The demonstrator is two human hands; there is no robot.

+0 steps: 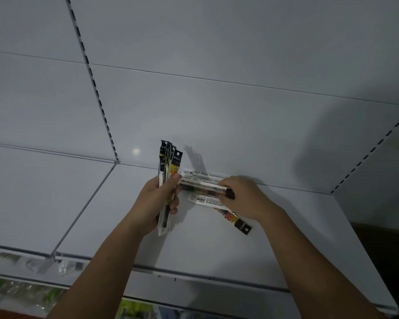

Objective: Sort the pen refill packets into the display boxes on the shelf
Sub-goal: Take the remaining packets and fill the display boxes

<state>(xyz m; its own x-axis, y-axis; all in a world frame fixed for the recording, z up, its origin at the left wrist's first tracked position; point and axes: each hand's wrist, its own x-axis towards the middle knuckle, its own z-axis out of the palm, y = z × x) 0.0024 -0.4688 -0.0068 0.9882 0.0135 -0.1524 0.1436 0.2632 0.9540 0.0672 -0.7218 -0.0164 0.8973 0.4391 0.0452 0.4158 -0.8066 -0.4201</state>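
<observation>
White metal shelf (217, 249), display boxes unseen: left hand (156, 203) grips upright bundle of black-and-yellow pen refill packets (168, 162), right hand (244, 194) pinches one clear packet (200, 186) above loose packets (205, 200) lying flat; apparently gathering step, next needs a matching box.

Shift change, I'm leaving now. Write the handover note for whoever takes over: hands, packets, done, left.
The left hand grips a fanned bundle of packets, upright.
The right hand pinches a single packet, held sideways next to the bundle.
More loose packets lie on the white shelf under and beside the right hand, some barcode-side up.
Done: some packets gathered; no display boxes in view.
Left: gather the rest, find the boxes, sort.
</observation>
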